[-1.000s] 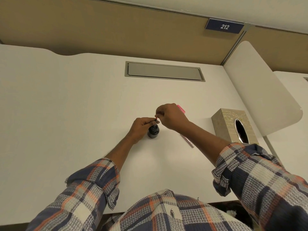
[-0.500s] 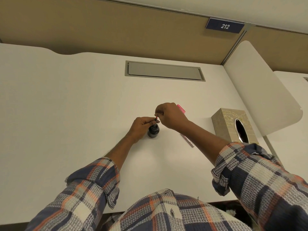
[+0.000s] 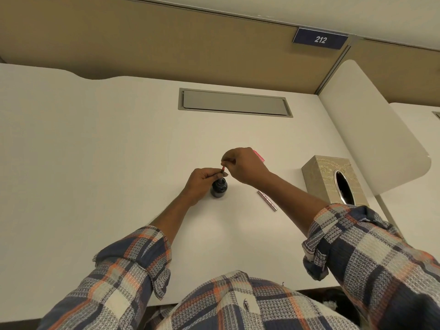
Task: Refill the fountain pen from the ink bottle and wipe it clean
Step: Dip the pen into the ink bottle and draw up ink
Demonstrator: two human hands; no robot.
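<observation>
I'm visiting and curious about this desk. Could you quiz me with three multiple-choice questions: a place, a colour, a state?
1. Seen from the ink bottle, the tissue box stands: A to the left; B to the right; C on top.
2. The ink bottle looks: A white; B yellow; C near black.
3. The right hand is: A lying flat and idle; B pinching the fountain pen; C pulling a tissue.
Answers: B, the box stands off to the bottle's right; C, its glass looks dark; B, the hand nips the pen above the bottle.
</observation>
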